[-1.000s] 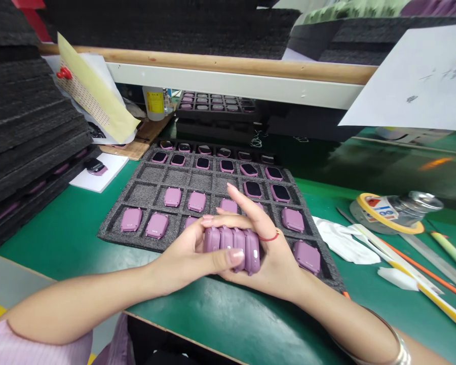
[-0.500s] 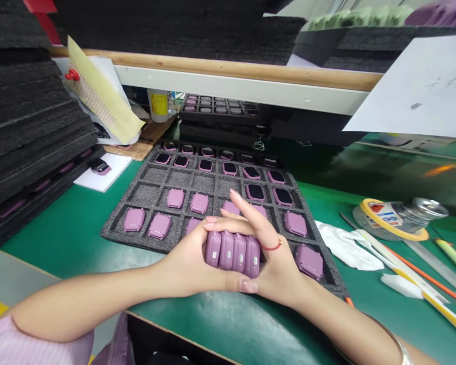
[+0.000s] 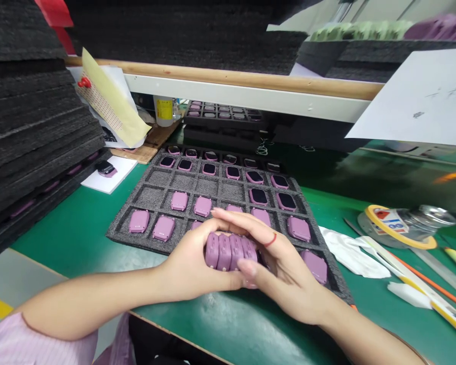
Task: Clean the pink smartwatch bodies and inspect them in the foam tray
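A row of several purple smartwatch cases (image 3: 224,251), pressed side by side, is held above the tray's near edge. My left hand (image 3: 190,263) wraps round the row from the left, its thumb running underneath. From the right, my right hand (image 3: 285,263) closes over it, with the thumb against the near face and the fingers across the top. Behind both hands lies a black foam tray (image 3: 116,234). Its back pockets hold watches with dark screens upward (image 3: 233,173), while those nearer me hold watches with purple backs upward (image 3: 163,227). My hands partly cover some front pockets.
Foam trays (image 3: 38,111) are stacked high at the left. A watch (image 3: 106,169) rests on a white pad (image 3: 110,177). To the right are a glass bottle (image 3: 406,223) with a tape roll round it, a white cloth (image 3: 351,251) and several thin tools. A shelf beam (image 3: 251,96) crosses overhead.
My right hand has shifted from the right end of the row onto it, thumb now on the near face. The held watch cases have tilted, and the camera view has moved slightly.
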